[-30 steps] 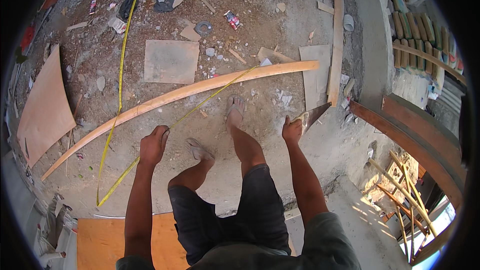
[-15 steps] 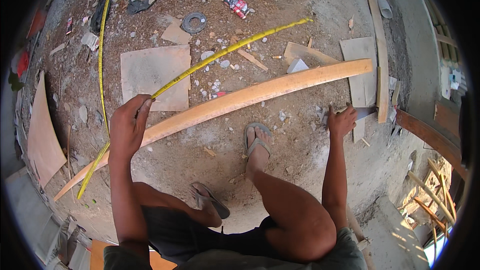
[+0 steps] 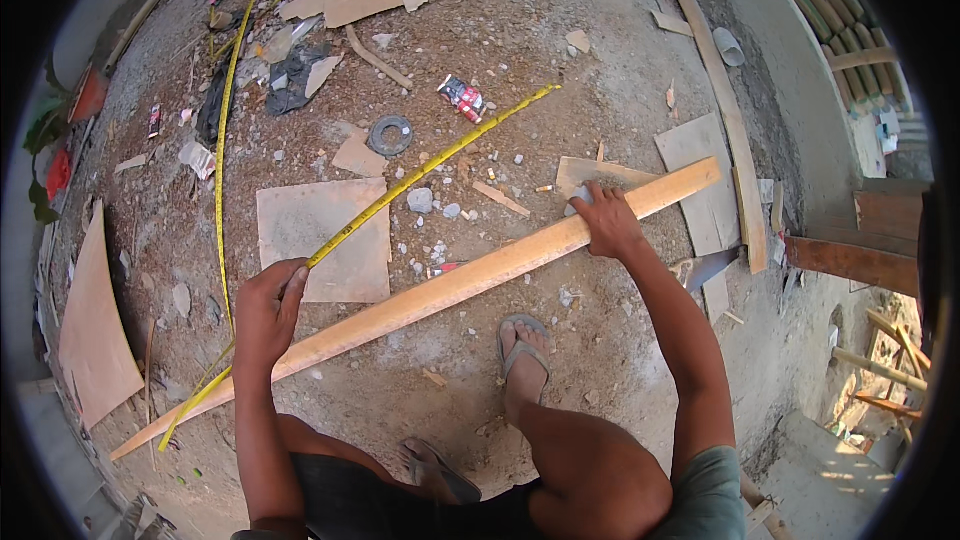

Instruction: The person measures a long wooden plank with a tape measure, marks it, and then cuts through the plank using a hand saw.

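My left hand (image 3: 268, 310) is closed in a pinch on a yellow tape measure blade (image 3: 385, 198). From there its free end slants up and to the right over the ground. Below it a long wooden plank (image 3: 450, 297) lies diagonally, its narrow end at the lower left. My right hand (image 3: 610, 223) grips the plank towards its wide end, fingers bent over the far edge and thumb on the near side. A pale grey block (image 3: 577, 203) shows beside those fingertips, partly hidden. By my right forearm lies a saw blade (image 3: 708, 266), its handle covered.
Flat board pieces (image 3: 322, 240) and a grey ring (image 3: 390, 136) lie among stones and litter. More yellow tape (image 3: 222, 170) runs along the left side. A long board (image 3: 722, 105) lies by the right wall. My sandalled foot (image 3: 524, 355) is close to the plank.
My right hand has moved from the saw up and left onto the plank. My left hand keeps its pinch on the tape, whose free end sits lower. The view has shifted.
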